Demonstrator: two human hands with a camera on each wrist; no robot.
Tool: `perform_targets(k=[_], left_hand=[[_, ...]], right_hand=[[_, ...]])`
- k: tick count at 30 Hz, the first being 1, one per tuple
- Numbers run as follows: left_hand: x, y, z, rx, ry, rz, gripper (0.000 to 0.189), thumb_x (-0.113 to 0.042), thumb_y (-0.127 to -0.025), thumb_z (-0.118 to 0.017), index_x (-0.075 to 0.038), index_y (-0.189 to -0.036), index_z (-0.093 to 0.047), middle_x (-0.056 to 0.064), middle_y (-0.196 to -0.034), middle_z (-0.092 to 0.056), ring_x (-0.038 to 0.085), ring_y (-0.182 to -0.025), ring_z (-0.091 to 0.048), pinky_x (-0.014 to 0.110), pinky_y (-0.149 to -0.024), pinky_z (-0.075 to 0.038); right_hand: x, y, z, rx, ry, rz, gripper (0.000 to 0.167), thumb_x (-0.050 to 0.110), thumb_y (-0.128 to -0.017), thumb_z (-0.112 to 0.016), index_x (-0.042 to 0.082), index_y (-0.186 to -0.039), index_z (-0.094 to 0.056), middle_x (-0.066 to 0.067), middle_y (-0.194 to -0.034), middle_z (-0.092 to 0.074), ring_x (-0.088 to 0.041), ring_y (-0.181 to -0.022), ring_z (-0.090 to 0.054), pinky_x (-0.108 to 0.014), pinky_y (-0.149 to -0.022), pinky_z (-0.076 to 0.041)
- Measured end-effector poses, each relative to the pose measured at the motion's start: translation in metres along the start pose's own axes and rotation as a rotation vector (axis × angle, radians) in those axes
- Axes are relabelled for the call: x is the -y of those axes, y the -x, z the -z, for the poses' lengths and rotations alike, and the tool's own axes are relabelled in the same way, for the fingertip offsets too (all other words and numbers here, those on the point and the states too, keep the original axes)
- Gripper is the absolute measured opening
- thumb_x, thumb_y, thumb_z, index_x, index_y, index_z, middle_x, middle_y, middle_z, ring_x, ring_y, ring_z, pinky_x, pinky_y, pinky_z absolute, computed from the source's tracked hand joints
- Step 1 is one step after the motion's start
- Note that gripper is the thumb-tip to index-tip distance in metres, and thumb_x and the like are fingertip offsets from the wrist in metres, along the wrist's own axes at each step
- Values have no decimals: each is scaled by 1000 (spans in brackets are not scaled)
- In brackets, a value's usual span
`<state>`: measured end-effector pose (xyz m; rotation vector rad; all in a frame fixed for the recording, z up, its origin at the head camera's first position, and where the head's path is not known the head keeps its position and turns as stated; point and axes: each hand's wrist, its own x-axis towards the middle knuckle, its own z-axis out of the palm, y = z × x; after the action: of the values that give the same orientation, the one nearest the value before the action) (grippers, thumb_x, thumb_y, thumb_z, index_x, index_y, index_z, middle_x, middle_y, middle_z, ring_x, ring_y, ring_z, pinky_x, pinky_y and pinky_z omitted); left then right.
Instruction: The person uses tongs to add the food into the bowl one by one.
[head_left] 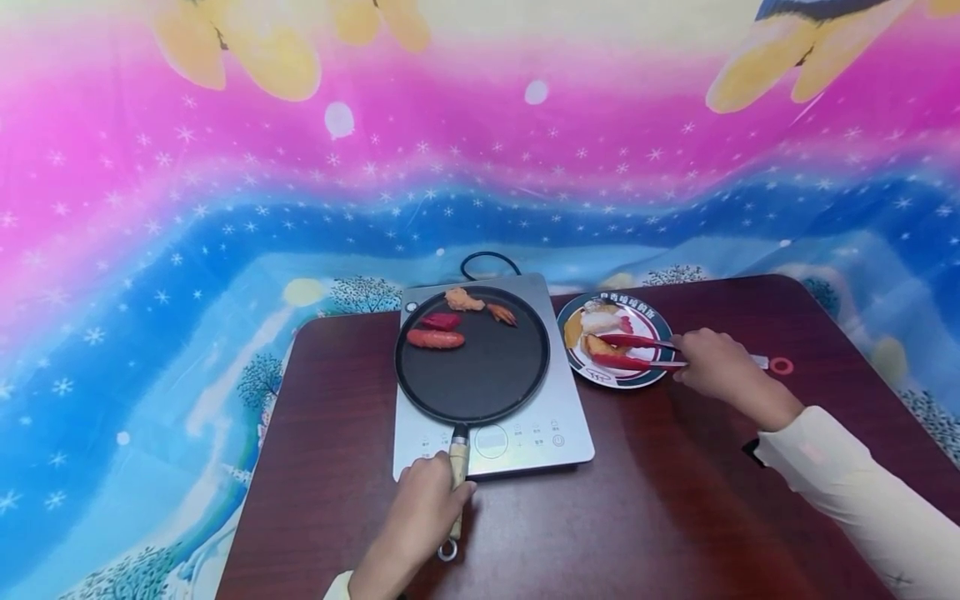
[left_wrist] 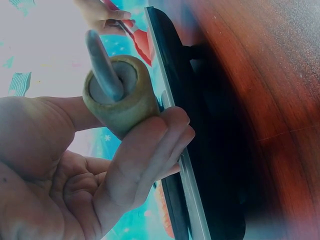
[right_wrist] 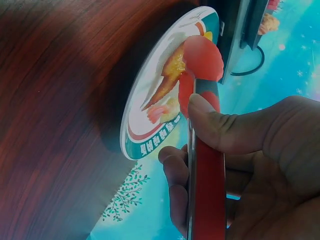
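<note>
My left hand [head_left: 429,493] grips the pale wooden handle [left_wrist: 125,112] of a black flat frying pan [head_left: 480,375]. Fingers and thumb wrap the handle, whose metal hanging loop faces the left wrist camera. In the pan lie a sausage [head_left: 435,339], a dark red piece [head_left: 441,321], a tan fried-looking piece [head_left: 463,300] and a small reddish-brown piece [head_left: 502,314]. With my right hand [head_left: 716,367] I hold red-tipped tongs [head_left: 643,364] over a plate [head_left: 660,377]. Between or beside the tong tips is a golden-brown, wing-shaped piece of food [right_wrist: 172,70]; whether they touch it I cannot tell.
Under the pan is a silver induction cooker [head_left: 562,433] with a black cord [head_left: 489,254] behind it. Other food pieces [head_left: 600,321] share the plate. The brown wooden table [head_left: 637,517] ends at a colourful printed cloth [head_left: 480,167] behind.
</note>
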<state>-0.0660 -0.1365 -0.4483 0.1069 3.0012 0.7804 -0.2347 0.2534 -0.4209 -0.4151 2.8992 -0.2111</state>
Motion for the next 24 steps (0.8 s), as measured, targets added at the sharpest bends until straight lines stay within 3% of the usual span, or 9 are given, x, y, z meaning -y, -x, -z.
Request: perform_targets(k=[8, 24], left_hand=[[0, 1, 0, 4, 14, -3, 28, -21, -82, -83, -4, -76, -62, 1, -61, -54, 17, -56, -55, 32, -57, -41], [0, 1, 0, 1, 22, 3, 28, -22, -82, -83, -4, -77, -63, 1, -61, -55, 16, -56, -55, 32, -57, -43]], right_hand=[[4, 4, 5, -30, -3, 9, 52, 6, -81, -83, -16, -123, -62, -32, -107, -70, -32, -80, -64, -54, -78, -59], [36, 5, 26, -64, 12, 40, 56, 10, -82, -83, -14, -128, -62, -34, -114, -69, -40, -91, -70, -53, -77, -60]])
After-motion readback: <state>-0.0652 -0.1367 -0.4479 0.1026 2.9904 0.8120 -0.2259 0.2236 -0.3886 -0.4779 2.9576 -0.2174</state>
